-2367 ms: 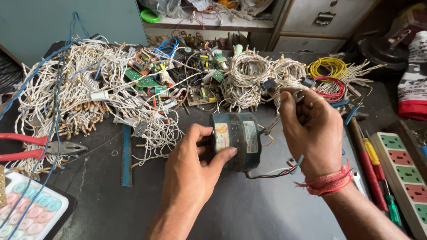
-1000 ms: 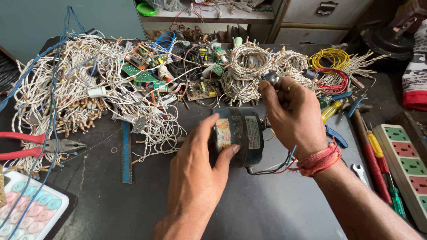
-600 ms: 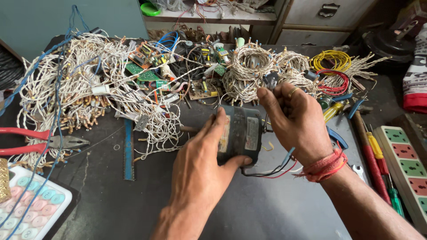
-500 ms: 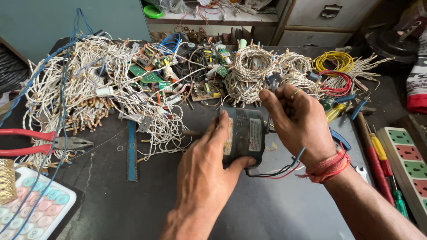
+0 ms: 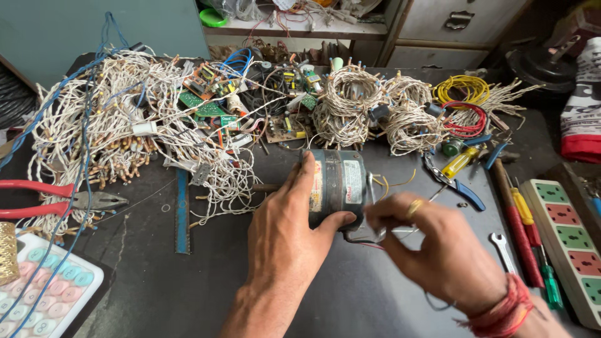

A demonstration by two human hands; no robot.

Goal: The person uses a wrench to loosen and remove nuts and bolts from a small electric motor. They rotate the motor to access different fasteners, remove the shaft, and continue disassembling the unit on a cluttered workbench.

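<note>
A small dark cylindrical motor (image 5: 341,186) with a pale label lies on its side on the black worktable (image 5: 200,275). My left hand (image 5: 288,235) grips it from the near side, thumb under its right end. My right hand (image 5: 438,247), with a ring and a red thread at the wrist, pinches the motor's thin wires (image 5: 382,231) at the right end of the body. Yellow and red leads (image 5: 391,183) trail off the motor there.
Tangled white wire bundles (image 5: 119,134), circuit boards (image 5: 206,103) and wire coils (image 5: 350,106) fill the back of the table. Red pliers (image 5: 56,197) and a pastel calculator (image 5: 44,294) sit left. Screwdrivers (image 5: 523,225), a spanner (image 5: 504,250), blue cutters (image 5: 454,184) and a power strip (image 5: 570,231) lie right.
My right hand came down from above the motor's far right side to its near right end and now pinches the wires. My left hand stays on the motor.
</note>
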